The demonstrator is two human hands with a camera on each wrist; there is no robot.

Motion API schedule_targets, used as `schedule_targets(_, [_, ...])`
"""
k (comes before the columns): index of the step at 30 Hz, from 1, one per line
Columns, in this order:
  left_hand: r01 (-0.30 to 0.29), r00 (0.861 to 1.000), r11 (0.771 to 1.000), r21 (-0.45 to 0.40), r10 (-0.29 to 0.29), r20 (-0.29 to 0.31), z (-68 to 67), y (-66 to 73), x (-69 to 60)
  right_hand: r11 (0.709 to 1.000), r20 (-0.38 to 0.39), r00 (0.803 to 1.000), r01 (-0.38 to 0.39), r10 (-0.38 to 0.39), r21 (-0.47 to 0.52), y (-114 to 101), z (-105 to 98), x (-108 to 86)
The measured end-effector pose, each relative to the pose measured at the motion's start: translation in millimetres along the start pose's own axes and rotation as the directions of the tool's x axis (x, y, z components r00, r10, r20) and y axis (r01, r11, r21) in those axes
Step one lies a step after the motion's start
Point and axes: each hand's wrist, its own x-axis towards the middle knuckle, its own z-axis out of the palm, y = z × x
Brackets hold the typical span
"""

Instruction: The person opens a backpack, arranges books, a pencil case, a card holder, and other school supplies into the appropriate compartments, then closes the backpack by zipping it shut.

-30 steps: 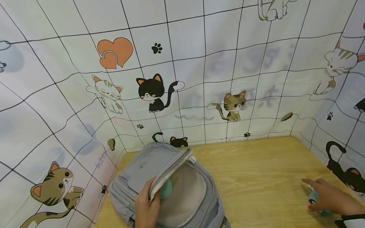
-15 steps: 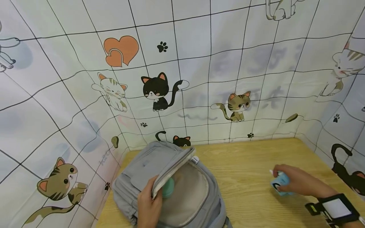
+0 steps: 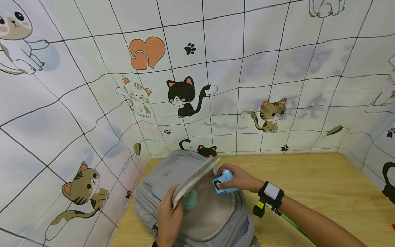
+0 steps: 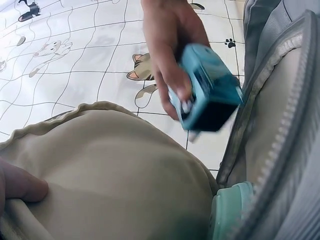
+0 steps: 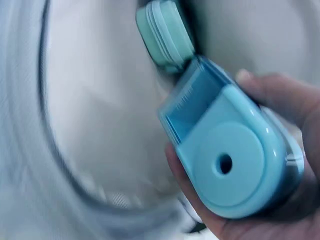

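Blue sharpener (image 5: 227,141) sits in right hand (image 3: 242,177) — apart from left hand (image 3: 169,216).

A light-blue pencil sharpener (image 5: 230,142), its round face pierced by a dark central hole and its tray see-through, is held tilted in the right hand (image 3: 242,178) at the mouth of a grey backpack (image 3: 176,178); the backpack lies unzipped, its beige-lined flap gripped at the edge by the left hand (image 3: 169,219).
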Motion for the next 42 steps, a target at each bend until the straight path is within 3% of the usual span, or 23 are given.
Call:
schedule_targets(5, [-0.011,1.0,1.0,-0.009,0.011,0.0,3.3,-0.4,-1.6,0.986,-0.032,0.991,-0.125,0.129,0.106,8,31,22.9])
schedule_targets(9, [0.014,1.0,1.0,-0.017,-0.013,0.02,4.6,1.2,-4.0,0.967,-0.031,0.99,-0.129,0.139,0.218,15,50,34.1])
schedule_targets(13, [0.034,0.999,0.999,-0.018,-0.034,0.028,5.2,3.1,-5.3,0.968,-0.051,0.994,-0.083,0.097,0.236,25,62,46.6])
schedule_targets(16, [0.038,0.999,0.999,-0.015,-0.038,0.029,5.4,3.6,-5.8,0.994,-0.084,0.996,-0.016,0.025,0.112,32,69,55.5])
schedule_targets(18, [0.04,0.999,0.999,-0.017,-0.04,0.031,5.2,3.7,-5.8,0.997,-0.101,0.993,0.068,-0.065,0.026,34,73,60.0])
schedule_targets(20, [0.041,0.999,0.999,-0.018,-0.041,0.033,5.0,3.4,-5.7,0.983,-0.114,0.979,0.157,-0.167,-0.092,33,76,62.6])
schedule_targets(23, [0.038,0.999,0.999,-0.013,-0.037,0.033,4.7,2.6,-5.1,0.944,-0.115,0.961,0.219,-0.253,-0.246,30,78,61.8])
schedule_targets(26, [0.033,0.999,0.999,-0.006,-0.033,0.03,4.4,1.7,-4.2,0.917,-0.071,0.965,0.217,-0.254,-0.334,25,75,55.4])
schedule_targets(29, [0.03,0.999,1.0,0.0,-0.03,0.026,3.6,1.4,-3.1,0.913,-0.002,0.974,0.211,-0.226,-0.349,14,66,42.8])
schedule_targets(33, [0.018,1.0,1.0,0.004,-0.018,0.019,2.8,2.0,-1.4,0.89,0.043,0.969,0.242,-0.245,-0.386,4,56,29.0])
schedule_targets(39, [0.005,1.0,1.0,-0.004,-0.005,0.024,2.4,1.5,-1.2,0.853,0.009,0.952,0.279,-0.306,-0.441,8,59,40.8])
schedule_targets(42, [0.003,1.0,1.0,-0.006,-0.003,0.023,2.1,0.8,-2.2,0.861,0.006,0.962,0.247,-0.272,-0.445,14,65,54.7])
